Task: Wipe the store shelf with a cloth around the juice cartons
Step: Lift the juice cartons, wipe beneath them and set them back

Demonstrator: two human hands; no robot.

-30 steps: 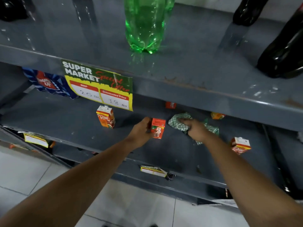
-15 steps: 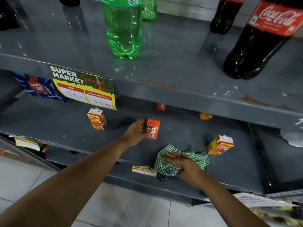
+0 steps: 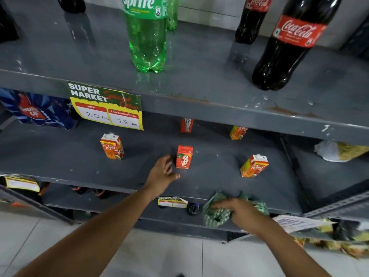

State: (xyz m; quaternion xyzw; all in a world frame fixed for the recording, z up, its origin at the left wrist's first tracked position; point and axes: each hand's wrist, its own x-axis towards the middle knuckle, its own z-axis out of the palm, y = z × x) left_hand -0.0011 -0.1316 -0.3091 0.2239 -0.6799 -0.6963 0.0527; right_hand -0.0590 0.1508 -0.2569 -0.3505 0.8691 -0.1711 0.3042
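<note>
The grey middle shelf (image 3: 60, 156) carries several small juice cartons. A red Maaza carton (image 3: 184, 157) stands upright in the middle, and my left hand (image 3: 160, 174) hovers just to its left, fingers apart, not gripping it. An orange Real carton (image 3: 112, 146) stands at the left and another Real carton (image 3: 254, 166) leans at the right. Two more cartons (image 3: 186, 125) (image 3: 237, 132) stand at the back. My right hand (image 3: 237, 211) clutches the bunched green checked cloth (image 3: 216, 214) at the shelf's front edge.
The shelf above (image 3: 199, 56) holds a Sprite bottle (image 3: 147, 35) and Coca-Cola bottles (image 3: 289, 45). A price sign (image 3: 106, 105) hangs from its front lip. Thums Up packaging (image 3: 38, 110) sits at the far left, a packet (image 3: 341, 150) at the right. Tiled floor (image 3: 179, 256) lies below.
My right hand dragged the cloth from the back of the shelf forward to its front edge. My left hand let go of the Maaza carton and opened beside it.
</note>
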